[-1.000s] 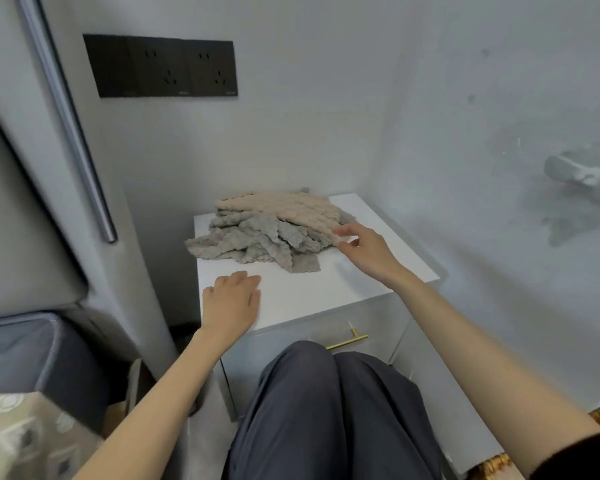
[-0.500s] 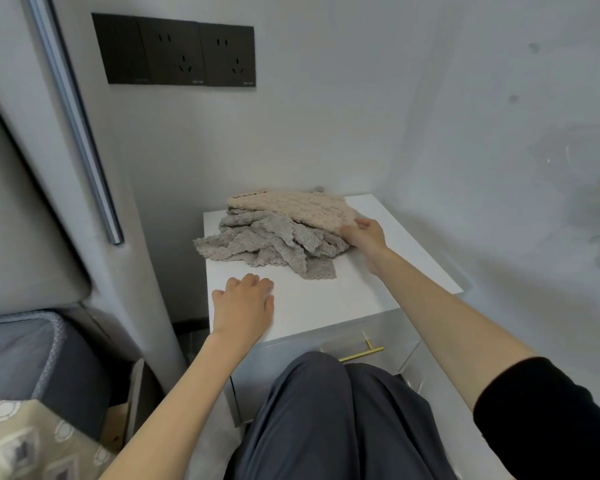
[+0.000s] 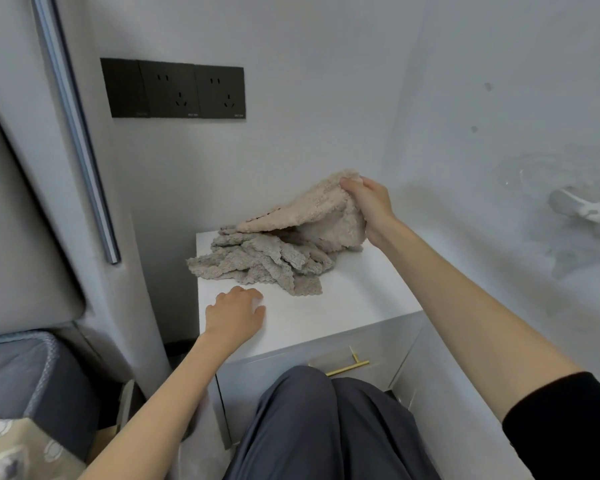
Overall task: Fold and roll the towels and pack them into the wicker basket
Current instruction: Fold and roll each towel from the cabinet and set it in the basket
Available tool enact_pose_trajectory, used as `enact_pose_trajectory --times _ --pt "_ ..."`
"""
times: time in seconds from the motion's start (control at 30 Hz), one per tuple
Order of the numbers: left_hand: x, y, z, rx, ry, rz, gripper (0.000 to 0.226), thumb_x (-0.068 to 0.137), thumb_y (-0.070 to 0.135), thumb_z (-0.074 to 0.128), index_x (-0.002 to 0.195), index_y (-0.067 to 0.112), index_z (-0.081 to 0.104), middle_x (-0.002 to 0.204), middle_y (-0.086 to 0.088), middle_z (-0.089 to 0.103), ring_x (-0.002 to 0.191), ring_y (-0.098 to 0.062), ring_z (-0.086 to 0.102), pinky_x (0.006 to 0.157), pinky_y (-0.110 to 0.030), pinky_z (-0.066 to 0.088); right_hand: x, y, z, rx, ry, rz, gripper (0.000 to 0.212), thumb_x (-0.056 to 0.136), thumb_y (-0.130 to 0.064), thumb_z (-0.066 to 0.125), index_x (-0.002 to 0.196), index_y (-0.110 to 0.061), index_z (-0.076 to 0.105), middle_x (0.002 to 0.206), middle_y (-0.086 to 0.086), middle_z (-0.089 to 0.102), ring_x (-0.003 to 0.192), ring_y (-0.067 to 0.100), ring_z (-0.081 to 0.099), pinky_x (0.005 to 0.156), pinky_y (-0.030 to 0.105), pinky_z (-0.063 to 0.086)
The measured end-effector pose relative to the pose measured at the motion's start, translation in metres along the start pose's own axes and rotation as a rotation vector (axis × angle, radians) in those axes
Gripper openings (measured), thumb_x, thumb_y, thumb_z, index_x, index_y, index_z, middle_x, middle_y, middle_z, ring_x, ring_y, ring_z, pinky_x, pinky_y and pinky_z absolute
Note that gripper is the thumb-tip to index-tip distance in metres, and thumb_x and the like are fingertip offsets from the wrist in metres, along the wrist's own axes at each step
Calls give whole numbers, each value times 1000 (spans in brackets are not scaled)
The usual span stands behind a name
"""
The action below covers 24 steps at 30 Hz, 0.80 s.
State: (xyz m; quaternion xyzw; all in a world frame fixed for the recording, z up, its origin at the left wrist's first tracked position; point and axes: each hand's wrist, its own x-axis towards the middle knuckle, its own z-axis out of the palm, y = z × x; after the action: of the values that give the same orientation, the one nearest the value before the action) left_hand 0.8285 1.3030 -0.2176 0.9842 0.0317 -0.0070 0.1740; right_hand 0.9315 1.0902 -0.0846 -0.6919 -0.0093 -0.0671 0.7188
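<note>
Right hand (image 3: pixel 368 206) grips the beige towel (image 3: pixel 312 216) by one edge, raised above the grey towels (image 3: pixel 264 261) heaped on the white table (image 3: pixel 343 306), evidently to separate it for folding. Left hand (image 3: pixel 236 313) rests relaxed and empty on the table, likely bracing. No wicker basket visible.

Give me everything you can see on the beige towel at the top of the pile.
The beige towel is a fluffy, plush-looking cloth with a wavy edge. The right hand has its grip pinched on the towel's upper right part, holding that end raised, so the cloth slopes down leftward and folds under itself. Its lower end rests on the crumpled grey towels on the white cabinet top. It is neither folded neatly nor rolled.
</note>
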Motion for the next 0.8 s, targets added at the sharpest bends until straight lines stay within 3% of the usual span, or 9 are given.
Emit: enact_pose_trajectory --times 0.13,0.2,0.33,0.43,0.5,0.57,0.67,0.73,0.8 --pt "-2 15 -13 -431 205 9 36 98 31 45 131 18 53 131 -1 58 116 -20 55 93 -33 43 -15 -32 -12 100 -85 26 9 92 -14 57 88 -10 63 82 6 69 76 20 68 70 31 57" --pt "-1 27 -22 -734 171 -24 43 98 37 44 137 17 45 135 -3 53 118 -18 52 96 -34 43 -23 -41 -20 144 -124 74 13 93 -17 53 97 -8 61 94 11 67 84 25 66 80 37 54" --pt "-4 49 -37 -1273 -175 -145 64 92 57 45 143 22 33 141 -6 44 126 -23 44 104 -43 42 -40 -48 -37 342 -211 197 32 93 -22 44 116 -3 56 117 19 58 106 31 58 100 49 44" --pt "-8 59 -37 -1510 -476 -275 71 85 61 51 137 13 43 125 -11 57 119 -28 51 100 -43 43 -49 -48 -50 438 -237 225 35 92 -22 39 118 -3 55 118 19 58 109 33 57 98 47 46" --pt "-14 63 -36 -1604 -687 -259 59 85 55 56 120 8 59 111 -11 65 107 -26 61 95 -45 47 -54 -46 -58 462 -232 246 37 92 -22 37 118 -3 55 117 19 59 108 33 58 96 46 48" --pt "-17 66 -34 -1682 -752 -191 38 87 37 61 111 8 65 99 -9 70 94 -21 68 88 -43 54 -58 -42 -63 455 -214 268 40 90 -22 36 117 -2 57 117 19 60 107 32 59 95 45 48" --pt "-16 67 -32 -1754 -508 -247 37 90 11 59 126 4 56 103 -10 68 92 -19 66 71 -30 60 -62 -33 -72 453 -172 288 44 85 -22 35 117 -1 57 120 19 57 110 32 56 103 49 42" --pt "-10 57 -32 -1744 -238 -335 38 92 9 57 129 2 52 101 -8 65 87 -17 63 59 -23 58 -61 -21 -79 447 -101 285 38 83 -21 36 111 -4 56 114 18 57 108 31 55 106 50 38" --pt "-1 40 -37 -1689 -37 -358 42 94 12 56 134 4 48 103 -7 65 83 -15 61 61 -25 57 -63 -5 -85 345 -22 296 25 82 -18 39 96 -7 58 98 15 60 94 29 58 97 43 46"
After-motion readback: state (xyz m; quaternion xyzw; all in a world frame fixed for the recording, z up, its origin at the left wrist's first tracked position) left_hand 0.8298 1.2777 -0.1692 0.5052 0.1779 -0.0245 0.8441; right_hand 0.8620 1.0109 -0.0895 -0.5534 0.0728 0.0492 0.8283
